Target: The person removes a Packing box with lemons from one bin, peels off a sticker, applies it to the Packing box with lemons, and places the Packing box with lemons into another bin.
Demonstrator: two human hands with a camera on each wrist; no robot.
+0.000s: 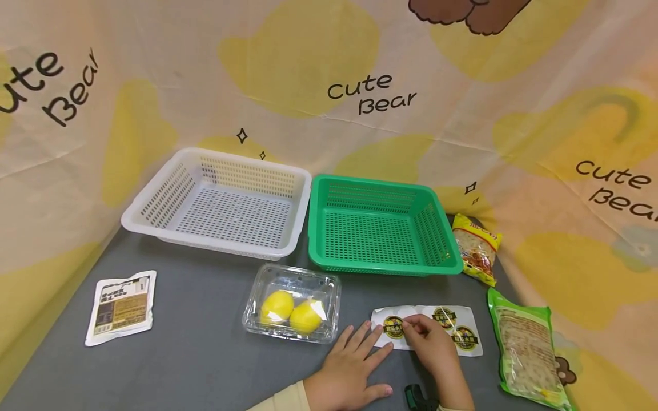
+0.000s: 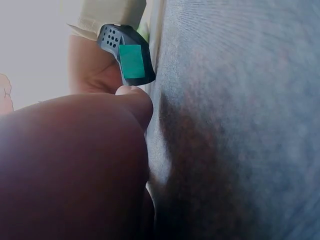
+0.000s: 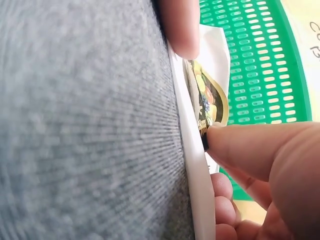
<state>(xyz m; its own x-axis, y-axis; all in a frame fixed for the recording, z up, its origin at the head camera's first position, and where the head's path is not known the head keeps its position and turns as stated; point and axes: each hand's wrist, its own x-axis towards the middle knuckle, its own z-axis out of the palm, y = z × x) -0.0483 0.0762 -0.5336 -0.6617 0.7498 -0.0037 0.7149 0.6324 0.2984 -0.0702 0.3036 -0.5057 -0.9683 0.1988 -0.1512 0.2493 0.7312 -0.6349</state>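
Note:
A white sheet of round black-and-gold stickers (image 1: pixel 418 313) lies on the grey table. My left hand (image 1: pixel 349 368) is spread flat, its fingertips touching the sheet's left end. With thumb and forefinger, my right hand (image 1: pixel 432 342) pinches the right edge of the leftmost sticker (image 1: pixel 393 327). In the right wrist view the thumb presses on the dark band of that sticker (image 3: pixel 217 100), and part of the sticker stands off the sheet. Left of the sheet sits a clear plastic box (image 1: pixel 329 308) with two yellow fruits (image 1: pixel 277 307) inside. The left wrist view shows mostly skin and table.
A white basket (image 1: pixel 216 246) and a green basket (image 1: pixel 380 268) stand at the back. On the right lie a yellow snack bag (image 1: pixel 477 248) and a green-edged bag (image 1: pixel 529 348). A white-and-brown packet (image 1: pixel 121 308) lies at the left.

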